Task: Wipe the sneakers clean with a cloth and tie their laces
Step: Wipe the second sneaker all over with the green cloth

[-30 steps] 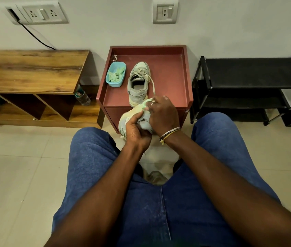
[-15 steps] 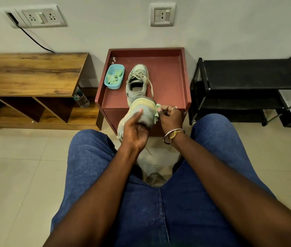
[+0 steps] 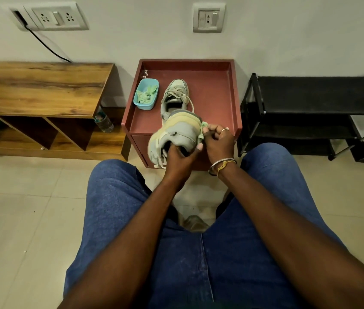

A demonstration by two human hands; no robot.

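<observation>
My left hand (image 3: 179, 159) grips a grey and pale-yellow sneaker (image 3: 177, 130) by its opening, tipped on its side in front of the red table. Against the shoe's right edge, my right hand (image 3: 217, 141) pinches a small green cloth (image 3: 203, 130); most of the cloth is hidden by my fingers. The second sneaker (image 3: 175, 97) stands upright on the red table (image 3: 212, 97), its laces loose and one end trailing to the right.
A blue tub (image 3: 146, 93) with green cloth pieces sits left of the second sneaker. A wooden bench (image 3: 40, 85) with a bottle (image 3: 104, 121) beside it stands to the left, a black shoe rack (image 3: 319, 97) to the right. My denim-clad knees fill the foreground.
The held sneaker has turned from under my hands to lie on its side. My right hand slid from the top of the shoe to its right edge with the cloth.
</observation>
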